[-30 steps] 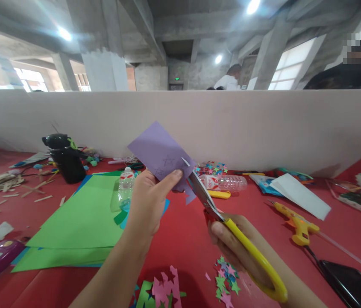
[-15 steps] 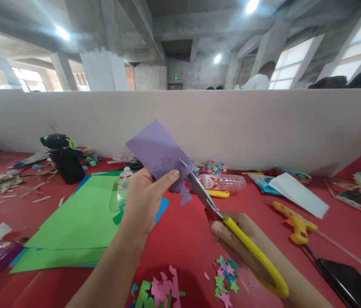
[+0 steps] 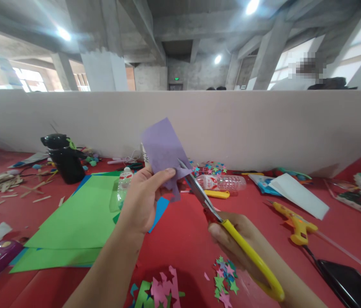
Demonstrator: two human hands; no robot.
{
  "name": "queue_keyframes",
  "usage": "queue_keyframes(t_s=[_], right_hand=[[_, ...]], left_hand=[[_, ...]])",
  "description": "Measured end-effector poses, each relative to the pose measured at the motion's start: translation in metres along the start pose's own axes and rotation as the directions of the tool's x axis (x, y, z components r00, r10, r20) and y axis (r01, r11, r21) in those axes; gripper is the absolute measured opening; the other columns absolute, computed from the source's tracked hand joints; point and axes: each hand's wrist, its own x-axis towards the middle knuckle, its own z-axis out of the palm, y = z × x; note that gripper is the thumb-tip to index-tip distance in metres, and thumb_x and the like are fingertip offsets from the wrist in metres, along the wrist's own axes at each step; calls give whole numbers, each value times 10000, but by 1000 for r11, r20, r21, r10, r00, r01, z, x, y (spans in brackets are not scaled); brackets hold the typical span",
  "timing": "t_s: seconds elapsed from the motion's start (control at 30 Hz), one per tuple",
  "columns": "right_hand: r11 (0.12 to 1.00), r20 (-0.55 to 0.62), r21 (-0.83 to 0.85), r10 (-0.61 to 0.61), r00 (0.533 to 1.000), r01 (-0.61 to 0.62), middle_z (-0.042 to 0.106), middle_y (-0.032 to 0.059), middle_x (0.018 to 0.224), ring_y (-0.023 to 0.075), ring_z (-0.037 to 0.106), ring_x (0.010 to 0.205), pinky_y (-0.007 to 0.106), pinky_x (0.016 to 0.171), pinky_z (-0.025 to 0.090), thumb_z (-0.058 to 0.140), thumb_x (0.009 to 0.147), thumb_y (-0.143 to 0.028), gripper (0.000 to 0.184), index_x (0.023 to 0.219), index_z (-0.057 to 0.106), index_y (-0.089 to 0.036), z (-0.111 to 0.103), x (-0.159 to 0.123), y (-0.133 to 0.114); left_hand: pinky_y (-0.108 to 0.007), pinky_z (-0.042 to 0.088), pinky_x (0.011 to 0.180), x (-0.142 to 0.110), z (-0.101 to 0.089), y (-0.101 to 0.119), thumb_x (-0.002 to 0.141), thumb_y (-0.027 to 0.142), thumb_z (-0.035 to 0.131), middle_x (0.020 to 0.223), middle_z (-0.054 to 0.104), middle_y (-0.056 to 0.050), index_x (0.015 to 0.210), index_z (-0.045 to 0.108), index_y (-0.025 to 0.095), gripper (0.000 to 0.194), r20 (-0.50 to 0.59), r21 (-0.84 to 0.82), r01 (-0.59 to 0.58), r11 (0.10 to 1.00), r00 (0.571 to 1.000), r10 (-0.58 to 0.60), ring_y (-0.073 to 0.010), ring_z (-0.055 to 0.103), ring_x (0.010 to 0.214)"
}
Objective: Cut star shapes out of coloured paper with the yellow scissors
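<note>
My left hand (image 3: 143,194) pinches a sheet of purple paper (image 3: 164,143) above the table, its thumb across the lower part. The paper's lower right edge is notched, and a cut strip dangles below the thumb. In my right hand (image 3: 231,235) is a pair of yellow-handled scissors (image 3: 250,252); their blades point up and left and meet the paper's right edge. Some of my right fingers are hidden behind the handles. Below the hands lie a small heap of coloured paper stars (image 3: 225,282) and pink and green paper offcuts (image 3: 162,291).
Green paper sheets (image 3: 74,214) lie at left beside a black bottle (image 3: 63,160). Beyond the scissors are a clear plastic bottle (image 3: 228,182) and a yellow cutter (image 3: 217,194). A yellow glue gun (image 3: 295,222) rests at right. A white partition (image 3: 263,128) closes the far side.
The purple paper has turned in my left hand and shifted slightly right, and its dangling strip has swung left. The scissors stay almost in place. A person beyond the partition has moved right.
</note>
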Motion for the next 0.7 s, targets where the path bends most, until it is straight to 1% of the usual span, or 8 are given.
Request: queue_keyframes(t_s=[0.1,0.2,0.27,0.33,0.43,0.53,0.63,0.7], right_hand=[[997,-75,-61,-45,996,40,194,-92,508,81,194,448,243,416,133,520,746,-481,383,555,287,-244,7,3,1],[995,-108,-90,-62,992,53,197,-86,533,88,190,485,245,429,148,523,733,-469,356,554,321,-236,11,4,1],[996,-119,-81,-53,991,43,201,-86,529,86,196,479,246,428,148,522,735,-469,356,557,320,-236,11,5,2],[995,-105,-86,-55,993,46,199,-88,509,82,199,460,241,415,150,529,725,-474,370,545,310,-237,11,7,5],[992,-65,-105,-72,995,65,203,-90,484,75,198,442,230,402,157,540,722,-484,396,530,302,-233,11,11,13],[996,-12,-75,-57,998,56,217,-96,473,68,207,419,225,395,153,537,749,-500,404,554,304,-234,12,11,17],[1000,31,-11,-25,999,26,240,-104,432,63,223,373,225,375,150,500,778,-545,418,575,300,-238,13,7,13],[1000,21,-2,-15,1000,15,278,-100,418,69,242,372,228,373,164,469,801,-547,412,586,303,-238,13,3,9]], left_hand=[[-187,500,537,0,2,-3,662,151,698,608,672,4,668,690,147,11,56,-129,108,986,993,-101,-89,609,536],[-164,503,557,2,0,-6,647,117,714,621,676,17,645,680,152,49,38,-228,140,963,990,-135,-69,609,546],[-171,512,602,4,-1,-7,643,112,715,639,683,21,642,671,156,62,12,-263,114,958,993,-115,-69,621,574],[-183,514,618,5,-2,-6,640,118,712,649,684,20,651,665,154,59,-22,-249,63,966,997,-71,-77,628,595],[-184,498,585,5,-3,-5,648,134,707,669,681,26,699,664,159,71,-90,-149,-73,986,994,60,-81,620,596],[-179,480,574,4,-2,-3,669,143,702,686,677,35,770,660,172,112,-110,-56,-175,983,980,168,-72,603,584],[-186,472,562,3,-3,0,677,143,692,684,669,38,805,652,178,138,-102,-15,-187,982,978,184,-71,588,554],[-199,478,561,3,-4,1,679,151,688,686,670,33,807,643,174,138,-93,6,-171,985,981,171,-80,593,545]])
